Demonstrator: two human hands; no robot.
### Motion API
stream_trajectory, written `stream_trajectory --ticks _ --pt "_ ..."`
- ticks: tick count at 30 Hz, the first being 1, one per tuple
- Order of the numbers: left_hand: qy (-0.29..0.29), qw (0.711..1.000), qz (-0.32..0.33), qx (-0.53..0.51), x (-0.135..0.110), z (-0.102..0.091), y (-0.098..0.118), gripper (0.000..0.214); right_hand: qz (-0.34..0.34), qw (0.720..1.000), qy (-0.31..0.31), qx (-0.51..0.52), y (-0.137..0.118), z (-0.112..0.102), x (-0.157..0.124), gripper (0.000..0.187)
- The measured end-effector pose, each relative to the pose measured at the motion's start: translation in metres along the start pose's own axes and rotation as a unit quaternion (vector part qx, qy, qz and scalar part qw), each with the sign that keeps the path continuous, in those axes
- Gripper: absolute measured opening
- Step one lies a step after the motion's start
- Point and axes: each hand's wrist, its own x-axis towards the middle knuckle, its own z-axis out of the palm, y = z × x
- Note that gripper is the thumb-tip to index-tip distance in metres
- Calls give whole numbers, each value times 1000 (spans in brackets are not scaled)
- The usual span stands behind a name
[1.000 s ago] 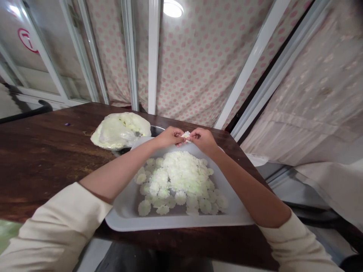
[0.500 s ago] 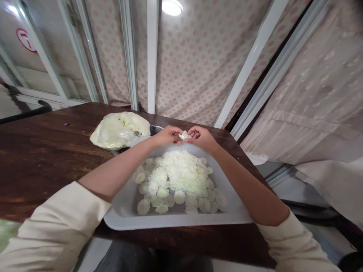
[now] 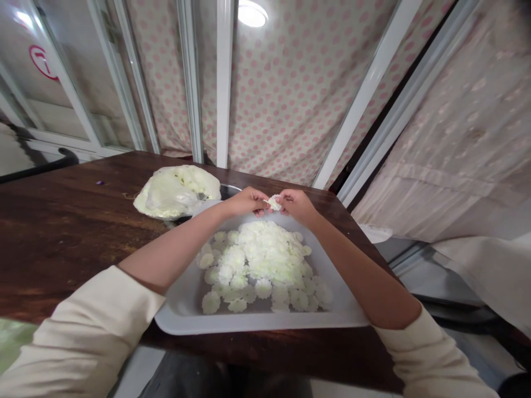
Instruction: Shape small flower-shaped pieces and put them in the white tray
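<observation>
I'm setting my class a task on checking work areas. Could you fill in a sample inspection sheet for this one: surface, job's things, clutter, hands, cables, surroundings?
Surface: dark brown wooden table, with lighter patches.
Job's things: pale tray holding a heap of white flower-like pieces, some lying loose around it; translucent bag with pale contents beside the tray.
Clutter: small purple bit left of the bag.
Hands: left hand and right hand pinch one white piece between them, above the tray's far end.
Cables: nothing seen.
Surroundings: pink-dotted curtain behind pale frames; round light above.
</observation>
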Motion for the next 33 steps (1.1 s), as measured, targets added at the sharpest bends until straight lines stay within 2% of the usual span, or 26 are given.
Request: stream_trajectory --ticks 6,12,16,21,25,29,33 --pt "21 1000 -9 0 -1 1 3 19 -24 998 12 -53 2 0 0 40" --pt "8 1000 0 -10 0 2 3 16 45 999 7 5 0 4 -2 56" --pt "13 1000 3 2 1 1 1 16 -1 1000 -11 -25 -1 4 -2 43" --pt "7 1000 -6 3 0 2 2 16 -13 996 -14 -82 0 2 -1 31" --pt "13 1000 -7 13 0 1 2 19 -61 991 -11 -119 0 0 0 38" --pt "26 1000 -2 6 2 1 -1 19 -43 995 -17 -92 -1 0 -1 45" --pt "63 998 -5 -6 6 0 -4 16 -29 998 -41 -24 -7 1 -6 49"
